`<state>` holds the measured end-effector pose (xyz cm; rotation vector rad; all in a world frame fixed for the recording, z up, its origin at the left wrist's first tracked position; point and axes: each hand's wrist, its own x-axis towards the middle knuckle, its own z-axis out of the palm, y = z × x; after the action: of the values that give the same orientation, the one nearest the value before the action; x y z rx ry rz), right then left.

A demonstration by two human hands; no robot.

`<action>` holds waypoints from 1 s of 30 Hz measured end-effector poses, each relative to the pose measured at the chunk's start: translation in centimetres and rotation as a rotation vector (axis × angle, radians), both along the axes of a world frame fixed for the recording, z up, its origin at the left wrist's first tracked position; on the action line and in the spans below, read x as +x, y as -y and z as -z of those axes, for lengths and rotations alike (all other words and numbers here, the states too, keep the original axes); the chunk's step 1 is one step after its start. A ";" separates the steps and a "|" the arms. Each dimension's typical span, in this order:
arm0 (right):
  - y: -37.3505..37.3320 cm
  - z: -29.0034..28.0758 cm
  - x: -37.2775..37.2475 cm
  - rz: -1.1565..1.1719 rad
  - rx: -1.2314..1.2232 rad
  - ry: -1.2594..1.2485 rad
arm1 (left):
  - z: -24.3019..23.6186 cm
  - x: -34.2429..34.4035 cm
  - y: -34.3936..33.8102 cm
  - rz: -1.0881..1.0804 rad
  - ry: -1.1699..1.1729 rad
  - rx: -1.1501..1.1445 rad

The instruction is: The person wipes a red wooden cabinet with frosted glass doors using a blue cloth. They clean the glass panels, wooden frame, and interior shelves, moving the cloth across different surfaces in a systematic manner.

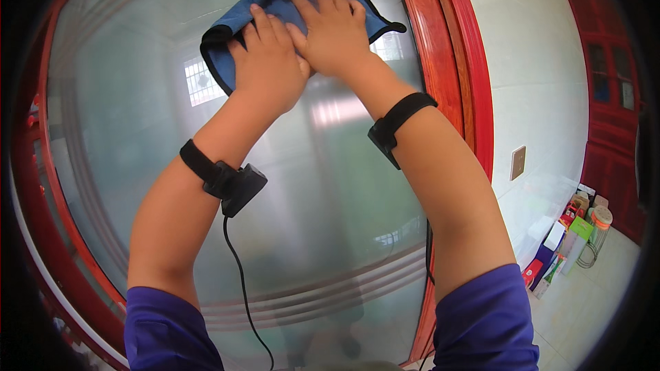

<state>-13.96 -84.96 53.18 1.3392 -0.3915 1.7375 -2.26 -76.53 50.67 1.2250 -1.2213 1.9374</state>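
A blue cloth with black trim (pixel 240 20) is spread against the upper part of a frosted glass panel (pixel 309 178). Both hands rest on it: my left hand (pixel 268 65) with fingers apart and pointing upward, my right hand (pixel 330 34) just to its right, also with fingers spread and slightly bent, tips near the cloth's top fold. The two hands nearly touch. Each forearm wears a black strap device (pixel 237 185), with dark cables hanging down.
A red wooden frame (pixel 457 110) borders the glass. To the right are a pale tiled wall (pixel 529 62) with a switch plate (pixel 518 162), a dark red door (pixel 608 82), and several boxes and containers (pixel 574 233) on the floor against the wall.
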 end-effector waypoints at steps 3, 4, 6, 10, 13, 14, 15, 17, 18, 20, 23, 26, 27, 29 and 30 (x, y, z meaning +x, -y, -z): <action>0.5 -0.3 -1.3 0.027 0.060 0.038 | -0.2 -1.3 0.8 0.053 0.078 -0.027; 0.8 -0.3 -2.1 0.049 0.096 0.060 | -0.2 -2.0 1.3 0.074 0.102 -0.028; 1.5 0.1 -3.9 0.046 0.147 0.114 | -0.5 -3.3 2.1 0.108 0.137 -0.006; 2.6 1.8 -7.5 0.090 0.216 0.236 | -1.2 -5.9 3.3 0.179 0.227 0.014; 4.1 4.4 -9.8 0.147 0.241 0.289 | -0.1 -8.5 5.1 0.139 0.220 0.058; 4.5 5.0 -10.3 0.157 0.196 0.302 | 0.4 -9.1 5.6 0.189 0.214 0.057; 4.9 5.6 -10.8 0.170 0.192 0.313 | 0.9 -9.9 6.1 0.211 0.192 0.082; 5.6 6.7 -11.5 0.179 0.190 0.327 | 2.0 -10.9 7.0 0.240 0.165 0.123; 5.8 7.3 -11.9 0.174 0.192 0.331 | 2.6 -11.3 7.2 0.248 0.160 0.138; 5.8 8.4 -12.4 0.175 0.205 0.342 | 3.6 -11.7 7.4 0.238 0.163 0.154; 5.3 10.0 -12.7 0.189 0.242 0.351 | 4.7 -12.1 7.1 0.177 0.180 0.170; 4.7 11.1 -13.0 0.165 0.328 0.335 | 5.7 -12.5 6.7 0.187 0.179 0.207; 4.7 11.5 -13.0 0.156 0.354 0.339 | 6.1 -12.6 6.6 0.203 0.183 0.224; 4.7 12.5 -12.9 0.143 0.371 0.362 | 6.8 -12.7 6.5 0.224 0.187 0.253; 4.8 13.2 -12.9 0.145 0.348 0.369 | 7.4 -12.7 6.4 0.230 0.187 0.257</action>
<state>-26.81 -89.71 39.95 1.1829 -1.0122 1.8484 -14.99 -82.95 43.25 0.9861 -1.6726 1.7963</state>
